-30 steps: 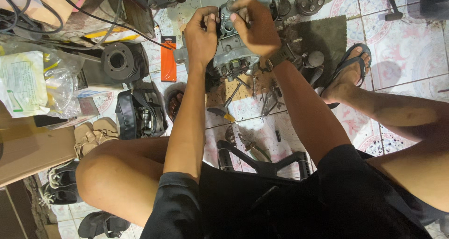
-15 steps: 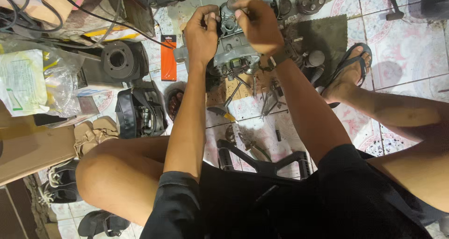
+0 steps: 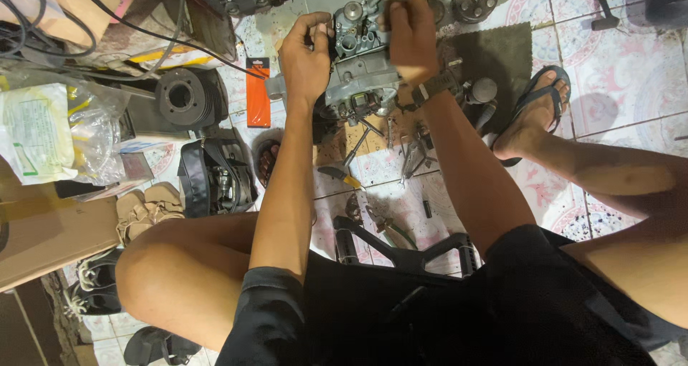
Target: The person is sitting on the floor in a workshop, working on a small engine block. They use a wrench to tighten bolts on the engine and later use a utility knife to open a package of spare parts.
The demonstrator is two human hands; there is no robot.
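Two hands clamp a grey metal engine assembly (image 3: 362, 65) at the upper middle of the frame, raised above the tiled floor (image 3: 631, 72). Its weight looks the main risk: a slip would likely drop it onto the loose tools (image 3: 401, 151) beneath or toward the sandalled foot (image 3: 534, 115) at right. The left hand (image 3: 304, 58) has a closed grip on its left side; the right hand (image 3: 408, 29) curls tightly over the top. Small fittings could fall off and scatter among the clutter.
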